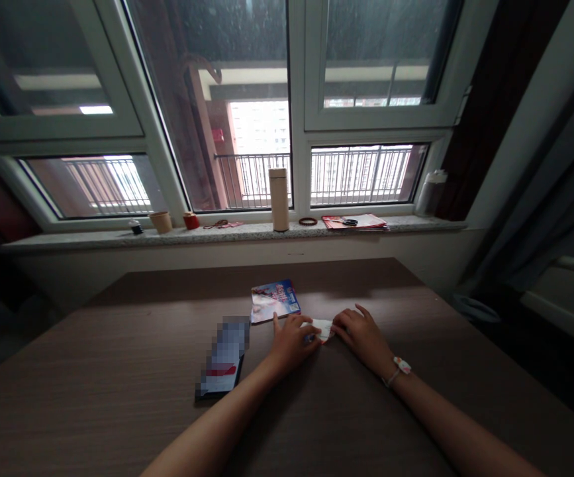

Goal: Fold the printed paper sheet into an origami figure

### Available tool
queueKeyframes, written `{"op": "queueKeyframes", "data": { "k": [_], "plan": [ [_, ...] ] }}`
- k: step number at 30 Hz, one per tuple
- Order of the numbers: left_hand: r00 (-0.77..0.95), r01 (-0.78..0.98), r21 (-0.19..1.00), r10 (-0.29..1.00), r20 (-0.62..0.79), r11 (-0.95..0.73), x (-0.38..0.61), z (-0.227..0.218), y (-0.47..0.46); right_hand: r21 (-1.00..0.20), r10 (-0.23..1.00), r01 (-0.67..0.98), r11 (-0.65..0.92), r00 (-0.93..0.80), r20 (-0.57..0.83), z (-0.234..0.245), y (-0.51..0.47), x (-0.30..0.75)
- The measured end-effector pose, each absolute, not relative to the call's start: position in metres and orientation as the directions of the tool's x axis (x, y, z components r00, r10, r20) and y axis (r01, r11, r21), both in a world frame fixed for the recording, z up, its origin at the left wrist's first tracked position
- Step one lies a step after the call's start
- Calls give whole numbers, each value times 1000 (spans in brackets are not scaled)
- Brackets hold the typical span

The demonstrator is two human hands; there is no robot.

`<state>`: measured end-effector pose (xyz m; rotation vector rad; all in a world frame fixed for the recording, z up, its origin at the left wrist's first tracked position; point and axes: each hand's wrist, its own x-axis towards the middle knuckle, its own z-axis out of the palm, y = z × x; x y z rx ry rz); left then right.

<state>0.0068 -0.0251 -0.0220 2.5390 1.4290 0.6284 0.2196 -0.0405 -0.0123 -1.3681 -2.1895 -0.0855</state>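
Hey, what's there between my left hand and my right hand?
In the head view, a small, mostly white paper lies there, the left hand at one end and the right hand at the other.

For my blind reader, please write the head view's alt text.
Someone's left hand and right hand hold a white paper piece at a brown table. On it, before a white-framed window, lie a black rectangular phone and a flat blue-white printed square.

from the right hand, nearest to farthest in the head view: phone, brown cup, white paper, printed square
1. White paper: at the right hand, on its left.
2. Printed square: left, on the table.
3. Phone: farther left.
4. Brown cup: far left, on the windowsill.
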Motion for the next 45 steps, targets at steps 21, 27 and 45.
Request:
{"op": "queueKeyframes", "data": {
  "k": [21,27,45],
  "plan": [
    [472,771,314,828,303,-554,7,-21,-29,-144,828,877,458,-362,429,-17,-48,212],
    [475,768,315,826,304,-557,7,-20,-29,-147,834,879,455,-362,416,-18,-47,211],
    [475,798,282,844,248,-532,10,-22,-23,-252,866,891,379,-245,436,-25,-45,206]
  ]
}}
